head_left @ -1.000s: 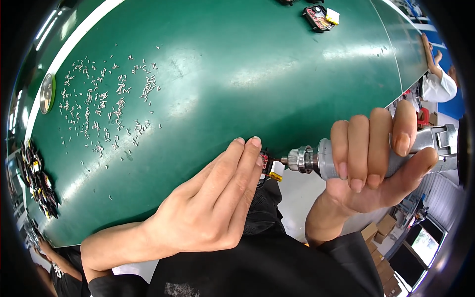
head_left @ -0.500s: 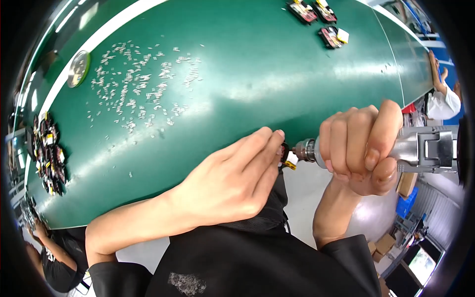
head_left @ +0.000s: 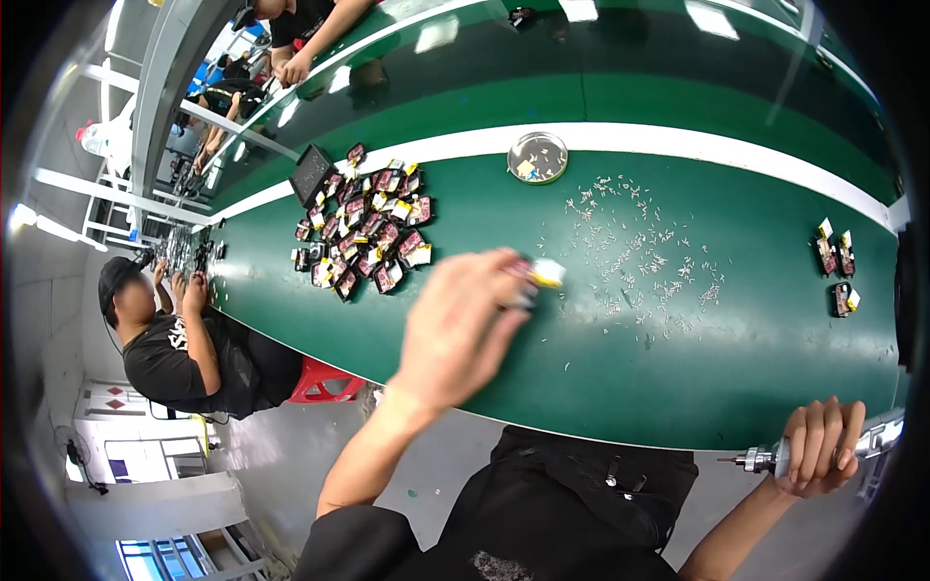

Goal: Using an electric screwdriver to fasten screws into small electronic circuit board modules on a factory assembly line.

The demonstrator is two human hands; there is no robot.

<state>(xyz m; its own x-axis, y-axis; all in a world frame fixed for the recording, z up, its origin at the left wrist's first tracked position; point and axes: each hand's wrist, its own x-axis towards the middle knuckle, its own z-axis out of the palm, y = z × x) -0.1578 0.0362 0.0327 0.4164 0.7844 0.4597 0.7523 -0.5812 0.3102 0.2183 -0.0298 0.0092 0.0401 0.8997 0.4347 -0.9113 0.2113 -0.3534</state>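
My left hand (head_left: 461,324) is raised over the green table, its fingers closed on a small black module (head_left: 528,290) with a yellow-and-white tag. Motion blurs the module, and the fingers cover part of it. To its left lies a heap of similar black-and-red modules (head_left: 363,232). Low at the right, my right hand (head_left: 821,447) grips a grey power screwdriver (head_left: 775,458) by its body. The bit points left, beside the table's near edge, touching nothing. Many tiny pale pieces (head_left: 654,257) are strewn across the tabletop right of my left hand.
A round clear dish (head_left: 538,158) stands by the white back rail. Several modules (head_left: 843,298) lie apart at the far right. A black tray (head_left: 312,174) is behind the heap. A co-worker (head_left: 184,339) sits left, near a red stool (head_left: 325,380); another person (head_left: 310,29) works across.
The view has swung left. My left hand has carried the module away from the screwdriver bit toward the heap. The screwdriver in my right hand is now away from the module, low at the right.
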